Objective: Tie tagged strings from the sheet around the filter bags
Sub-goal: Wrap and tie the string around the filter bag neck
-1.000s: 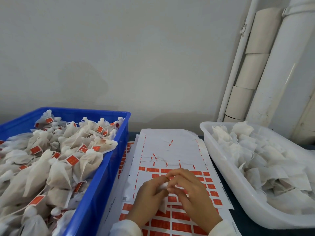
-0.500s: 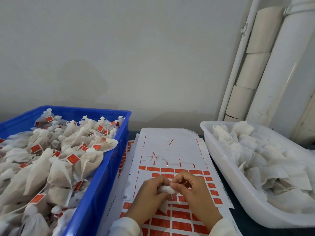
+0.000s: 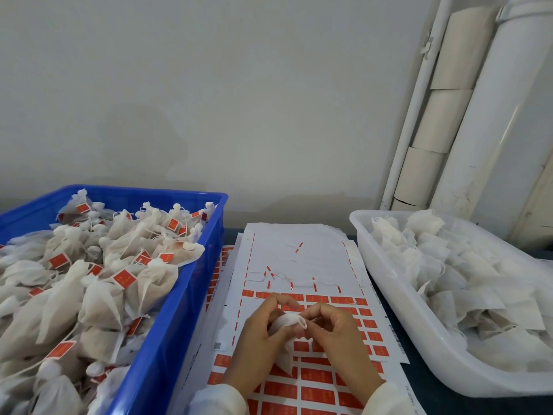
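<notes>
Both hands meet over the near middle of the worktop: left hand (image 3: 257,339) curls round one small white filter bag (image 3: 284,324), right hand (image 3: 335,333) pinches the thin white string at its neck. Beneath lies one white sheet of red-tagged strings (image 3: 299,265). One blue plastic crate (image 3: 167,324) at the left edge holds tied bags beyond counting; one white plastic tub (image 3: 419,324) at the right edge holds untied ones.
</notes>
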A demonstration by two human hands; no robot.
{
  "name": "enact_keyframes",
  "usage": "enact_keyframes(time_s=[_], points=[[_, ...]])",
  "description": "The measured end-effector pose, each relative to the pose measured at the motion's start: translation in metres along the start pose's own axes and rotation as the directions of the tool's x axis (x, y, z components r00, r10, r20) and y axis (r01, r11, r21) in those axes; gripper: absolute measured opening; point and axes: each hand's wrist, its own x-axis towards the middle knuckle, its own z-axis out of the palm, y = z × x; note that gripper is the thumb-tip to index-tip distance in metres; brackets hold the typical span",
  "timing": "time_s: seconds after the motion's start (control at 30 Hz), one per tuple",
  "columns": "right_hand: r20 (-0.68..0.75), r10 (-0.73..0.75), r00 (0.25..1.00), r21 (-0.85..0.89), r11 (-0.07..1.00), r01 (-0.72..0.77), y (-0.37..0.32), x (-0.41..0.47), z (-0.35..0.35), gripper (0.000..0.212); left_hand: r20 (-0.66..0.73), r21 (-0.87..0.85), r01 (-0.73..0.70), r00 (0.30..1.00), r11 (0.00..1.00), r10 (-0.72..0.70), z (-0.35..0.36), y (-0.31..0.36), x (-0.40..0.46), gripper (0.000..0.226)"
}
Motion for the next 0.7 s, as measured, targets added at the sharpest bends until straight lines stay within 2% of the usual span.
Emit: enact_keyframes(time_s=[0.2,0.4,0.47,0.57,0.63,0.7], points=[[-0.056,-0.040,0.998,-0.020,0.999,0.038,-0.001,-0.001,-0.001,0.018,-0.003,0.009,0.001,1.000,1.000,-0.001,0.000,-0.002,-0.001,0.022],[-0.218,-0.060,0.974,0.121,0.989,0.088,-0.004,0.000,-0.009,0.011,0.076,0.145,0.075,0.993,0.987,-0.086,0.004,-0.002,-0.004,0.015],[-0.317,-0.026,0.948,0.126,0.990,0.070,-0.003,0.002,-0.013,0.012,0.074,0.159,0.112,0.989,0.981,-0.125,0.003,-0.002,-0.004,0.015],[-0.394,0.040,0.918,0.022,0.999,-0.034,0.003,0.003,-0.018,0.012,0.081,0.076,0.188,0.978,0.979,-0.194,-0.002,-0.002,-0.002,0.022],[-0.364,0.059,0.930,-0.108,0.989,-0.105,0.007,0.003,-0.020,0.013,0.076,-0.012,0.213,0.974,0.977,-0.212,-0.006,0.003,-0.001,0.021],[-0.287,0.038,0.957,-0.255,0.960,-0.115,0.008,0.002,-0.017,0.016,0.056,-0.066,0.198,0.979,0.978,-0.195,-0.009,0.008,0.000,0.023]])
